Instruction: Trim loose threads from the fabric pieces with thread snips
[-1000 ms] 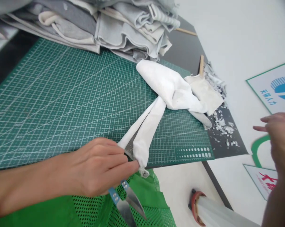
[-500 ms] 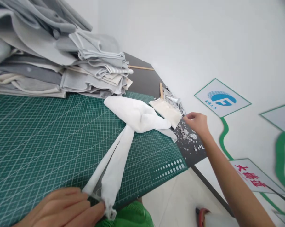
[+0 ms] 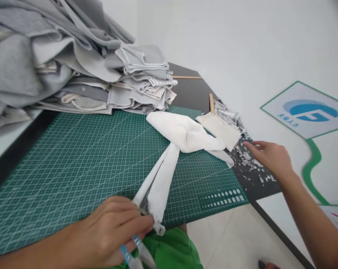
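My left hand (image 3: 115, 228) is closed on the near end of a white cloth piece (image 3: 182, 130), at the front edge of the green cutting mat (image 3: 101, 149). The cloth's narrow part runs away from the hand in two strips, and its wider part lies folded on the mat. Below these fingers sticks out a two-armed blue and pale tool (image 3: 132, 250); its kind is not clear. My right hand (image 3: 269, 157) hovers over small scraps (image 3: 247, 157), thumb and fingers apart, with nothing seen in it. Just left of it lies a cream cloth piece (image 3: 220, 129).
A tall stack of folded grey and white cloth (image 3: 81, 71) stands at the back left. A wooden strip (image 3: 211, 102) lies beside the scraps on the dark tabletop (image 3: 185, 84). The wall with a logo sign (image 3: 309, 110) rises on the right.
The view has shifted left, so things sit further right. My right hand's fingers have parted from a pinch near the scraps. The blue and pale tool has come into view under my left hand.
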Demonstrator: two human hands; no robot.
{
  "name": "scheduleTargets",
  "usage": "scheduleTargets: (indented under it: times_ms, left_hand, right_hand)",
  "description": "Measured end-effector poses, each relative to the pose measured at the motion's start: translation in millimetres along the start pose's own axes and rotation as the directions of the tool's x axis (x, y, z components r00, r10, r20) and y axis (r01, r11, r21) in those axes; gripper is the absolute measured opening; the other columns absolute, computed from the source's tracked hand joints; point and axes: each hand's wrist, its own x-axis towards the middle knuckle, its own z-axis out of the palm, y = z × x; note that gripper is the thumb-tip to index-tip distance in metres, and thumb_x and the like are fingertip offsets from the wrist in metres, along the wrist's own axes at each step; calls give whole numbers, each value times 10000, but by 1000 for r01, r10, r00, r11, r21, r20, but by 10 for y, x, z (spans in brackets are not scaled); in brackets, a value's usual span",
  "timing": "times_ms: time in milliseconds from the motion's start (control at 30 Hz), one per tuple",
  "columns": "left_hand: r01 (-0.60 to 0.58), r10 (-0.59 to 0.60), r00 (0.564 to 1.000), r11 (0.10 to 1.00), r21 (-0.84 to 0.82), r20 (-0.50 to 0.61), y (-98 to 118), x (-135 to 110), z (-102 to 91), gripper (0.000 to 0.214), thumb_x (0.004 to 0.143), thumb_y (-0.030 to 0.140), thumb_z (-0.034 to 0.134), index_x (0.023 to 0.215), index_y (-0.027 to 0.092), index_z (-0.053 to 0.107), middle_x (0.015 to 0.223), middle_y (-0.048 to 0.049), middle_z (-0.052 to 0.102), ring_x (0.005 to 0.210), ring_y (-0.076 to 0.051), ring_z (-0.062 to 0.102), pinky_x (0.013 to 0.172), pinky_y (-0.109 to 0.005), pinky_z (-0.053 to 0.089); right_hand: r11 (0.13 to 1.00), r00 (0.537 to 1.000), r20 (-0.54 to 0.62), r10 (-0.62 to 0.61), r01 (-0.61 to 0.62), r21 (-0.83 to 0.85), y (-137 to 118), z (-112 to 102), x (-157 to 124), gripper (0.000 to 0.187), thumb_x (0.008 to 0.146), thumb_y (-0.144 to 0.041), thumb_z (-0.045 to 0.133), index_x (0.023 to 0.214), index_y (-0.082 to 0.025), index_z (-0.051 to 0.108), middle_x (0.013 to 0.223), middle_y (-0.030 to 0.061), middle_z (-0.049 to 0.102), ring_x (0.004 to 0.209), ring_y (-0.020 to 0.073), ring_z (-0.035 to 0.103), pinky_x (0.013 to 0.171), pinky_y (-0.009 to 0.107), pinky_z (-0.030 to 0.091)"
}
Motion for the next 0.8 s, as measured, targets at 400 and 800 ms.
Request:
scheduleTargets:
  times_ms: [400,800]
  left_hand:
    - [-27,27,999,1000,16,31,-17,-90,24,288,805,12,562,1080,63,628,687,-27,668,519,-177,583,465,-337,405]
    - [-34,28,998,994,104,63,9,35,-64,206,978,72,438,998,78,644,550,37,516,456,-145,456,410,-326,312]
  right_hand:
    - [584,915,-169,-365,367,724,-1963,-606,-1375,238,862,-134,721,1064,-259,733,1045,6,732,806,119,694,751,235,586]
    - [460,863,1,-506,268,846,-2621,-556,-1940,186,878,-75,655,1014,-173,735,930,56,639,814,123,644,674,211,561]
